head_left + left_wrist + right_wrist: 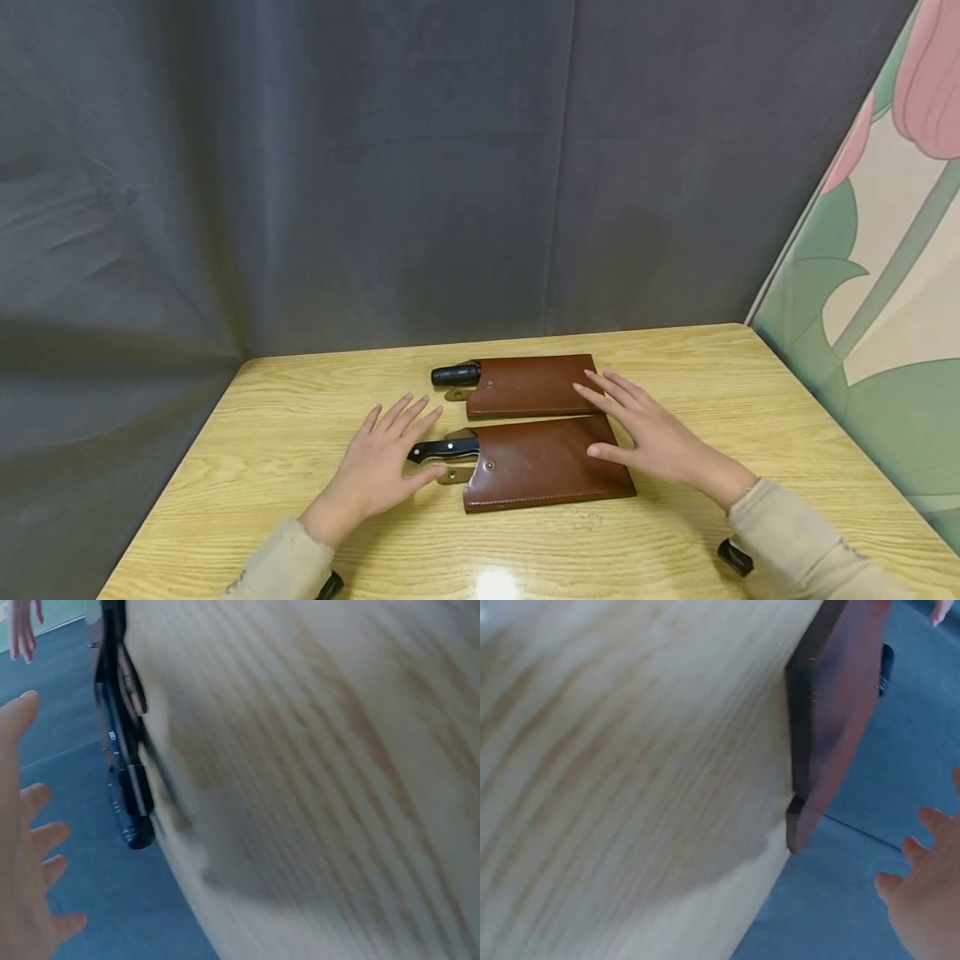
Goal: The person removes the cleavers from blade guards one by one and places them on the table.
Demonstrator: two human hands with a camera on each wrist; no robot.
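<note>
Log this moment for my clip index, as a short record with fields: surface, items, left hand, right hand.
surface: wooden table, grey curtain behind
items: two brown leather sheaths, near sheath and far sheath, each with a black knife handle sticking out on the left
left hand: left hand open, fingers spread, by the near knife handle
right hand: right hand open, over the sheaths' right ends

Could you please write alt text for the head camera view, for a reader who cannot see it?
Two open hands, left and right, hover over two brown leather sheaths lying side by side on a wooden table. The near sheath and far sheath each show a black knife handle at the left end. A grey curtain hangs behind.
</note>
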